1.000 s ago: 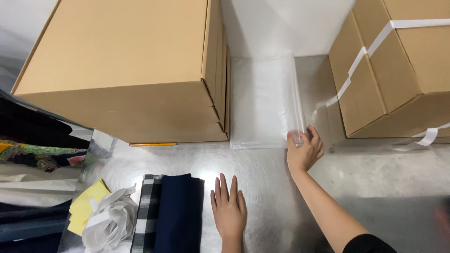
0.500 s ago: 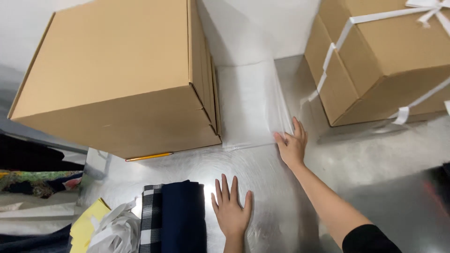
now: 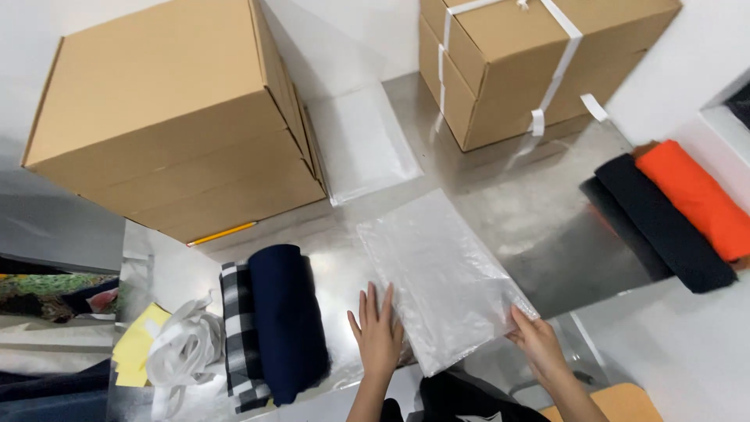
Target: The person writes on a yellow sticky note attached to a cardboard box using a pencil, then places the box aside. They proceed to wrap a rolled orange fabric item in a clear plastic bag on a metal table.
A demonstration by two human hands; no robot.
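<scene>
Lying between hands: clear plastic bag (image 3: pixel 442 277) | left hand (image 3: pixel 377 331) flat, touching | right hand (image 3: pixel 537 344) pinching corner

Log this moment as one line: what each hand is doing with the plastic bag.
left hand: flat on clear plastic bag edge | right hand: pinching bag corner | bag: on metal table

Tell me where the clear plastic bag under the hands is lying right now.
The clear plastic bag lies flat on the metal table, low and centre in the head view, between the left hand and right hand, right of the navy folded cloth.
</scene>
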